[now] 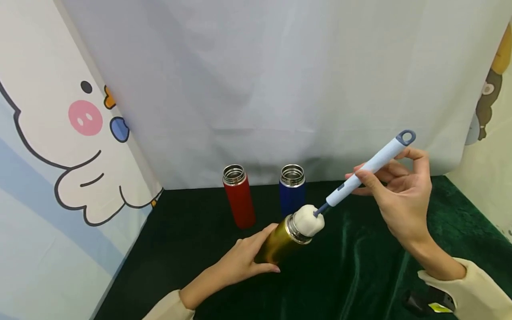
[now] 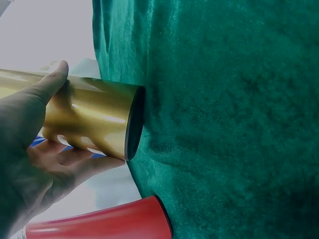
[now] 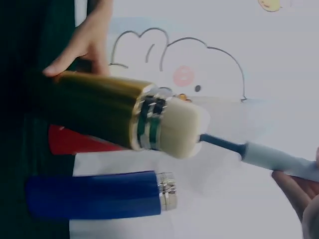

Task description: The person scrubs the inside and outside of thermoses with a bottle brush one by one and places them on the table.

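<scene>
My left hand (image 1: 244,258) grips a gold thermos bottle (image 1: 277,244) around its body, tilted with its steel mouth up to the right. In the left wrist view the bottle's dark base (image 2: 135,123) hangs close over the green cloth. My right hand (image 1: 404,195) pinches the light blue handle (image 1: 362,173) of a bottle brush between thumb and fingers. The brush's white sponge head (image 1: 309,221) sits at the bottle's mouth, its lower part hidden inside the neck. A thin dark blue stem (image 3: 222,143) joins head and handle.
Behind the gold bottle stand an open red bottle (image 1: 240,200) and an open blue bottle (image 1: 292,189), both without lids. Dark green cloth (image 1: 192,249) covers the table. A small black object (image 1: 430,300) lies by the right sleeve. A pale curtain (image 1: 260,89) hangs at the back.
</scene>
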### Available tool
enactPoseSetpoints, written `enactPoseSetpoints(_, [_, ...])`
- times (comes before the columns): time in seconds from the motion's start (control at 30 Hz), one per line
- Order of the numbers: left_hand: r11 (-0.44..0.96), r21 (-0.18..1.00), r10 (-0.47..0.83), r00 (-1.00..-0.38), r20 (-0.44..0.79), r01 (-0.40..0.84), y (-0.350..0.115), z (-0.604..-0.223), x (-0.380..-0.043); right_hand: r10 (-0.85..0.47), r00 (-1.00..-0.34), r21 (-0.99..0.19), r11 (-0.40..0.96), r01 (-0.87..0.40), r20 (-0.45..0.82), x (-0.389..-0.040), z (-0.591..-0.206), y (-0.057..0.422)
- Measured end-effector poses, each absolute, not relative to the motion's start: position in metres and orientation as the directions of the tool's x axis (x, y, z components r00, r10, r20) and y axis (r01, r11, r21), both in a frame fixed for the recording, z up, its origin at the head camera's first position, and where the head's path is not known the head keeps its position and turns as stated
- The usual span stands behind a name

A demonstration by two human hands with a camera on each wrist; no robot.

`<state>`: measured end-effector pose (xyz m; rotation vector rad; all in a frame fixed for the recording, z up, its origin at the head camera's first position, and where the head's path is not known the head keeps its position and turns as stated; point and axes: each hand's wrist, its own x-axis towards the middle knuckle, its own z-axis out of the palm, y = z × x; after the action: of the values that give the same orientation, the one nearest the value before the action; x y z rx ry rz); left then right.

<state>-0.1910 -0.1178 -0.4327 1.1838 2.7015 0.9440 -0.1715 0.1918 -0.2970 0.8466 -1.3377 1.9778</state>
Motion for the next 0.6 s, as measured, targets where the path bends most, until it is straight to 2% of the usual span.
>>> enactPoseSetpoints(0.1, [0.518,0.544,0.683,-0.702,0.203,0.661,-0.117,-0.433,-0.191,0.060,-0.637,-0.592,-0.309,-0.744,0.769,-0.174,-0.297,0.191])
enactPoseSetpoints(0.3, [0.504,0.558,0.683,-0.700,0.209,0.659,-0.117,-0.435,-0.189,-0.041,-0.691,-0.688,-0.145,-0.711,0.722,-0.174,-0.313,0.178])
enactPoseSetpoints(0.4, [0.500,0.552,0.683,-0.696,0.222,0.667,-0.118,-0.435,-0.190,-0.124,-0.701,-0.711,-0.090,-0.697,0.703,-0.174,-0.336,0.165])
enactPoseSetpoints(0.5, [0.506,0.548,0.680,-0.699,0.221,0.666,-0.119,-0.435,-0.191,-0.213,-0.683,-0.711,-0.091,-0.698,0.698,-0.175,-0.358,0.156])
enactPoseSetpoints(0.6, [0.511,0.553,0.673,-0.707,0.218,0.658,-0.121,-0.435,-0.194,-0.240,-0.644,-0.682,-0.137,-0.719,0.727,-0.176,-0.361,0.157])
